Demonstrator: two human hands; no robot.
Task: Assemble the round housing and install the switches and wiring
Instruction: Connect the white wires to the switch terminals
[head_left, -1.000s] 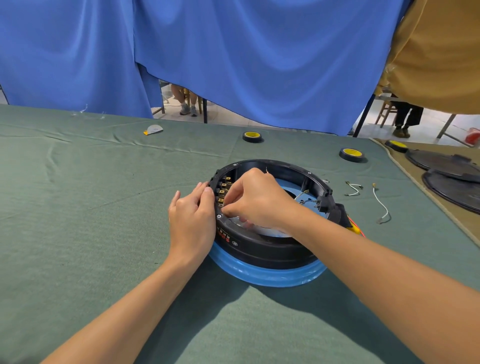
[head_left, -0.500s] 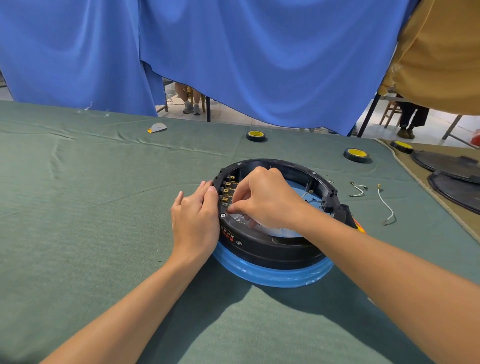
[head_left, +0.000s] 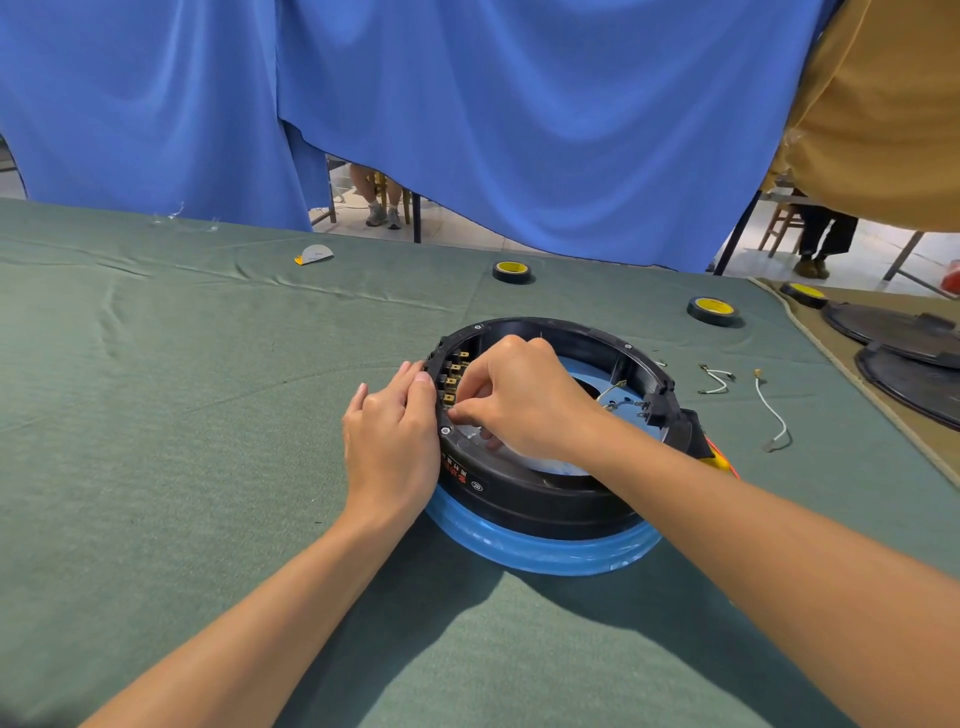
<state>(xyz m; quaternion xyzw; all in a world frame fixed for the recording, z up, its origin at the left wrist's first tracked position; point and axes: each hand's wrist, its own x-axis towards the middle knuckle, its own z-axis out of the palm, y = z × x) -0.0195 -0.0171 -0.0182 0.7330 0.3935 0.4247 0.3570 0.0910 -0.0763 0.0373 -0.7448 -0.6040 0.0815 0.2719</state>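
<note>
Left hand (head_left: 392, 447) presses flat-fingered against the round black plastic housing (head_left: 545, 499), seated on its blue base ring (head_left: 545, 552); right hand (head_left: 524, 400), curled, pinches the brass-tabbed switches (head_left: 451, 382) inside the left wall; too hard a push could bend a tab or unseat a switch.

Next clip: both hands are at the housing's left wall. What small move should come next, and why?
Probably a short push by the right hand toward the brass terminals, with the left hand bracing. The right fingertips curl right at that row inside the black housing, and the left hand lies flat against the outer wall opposite. What is pinched is hidden.
</note>
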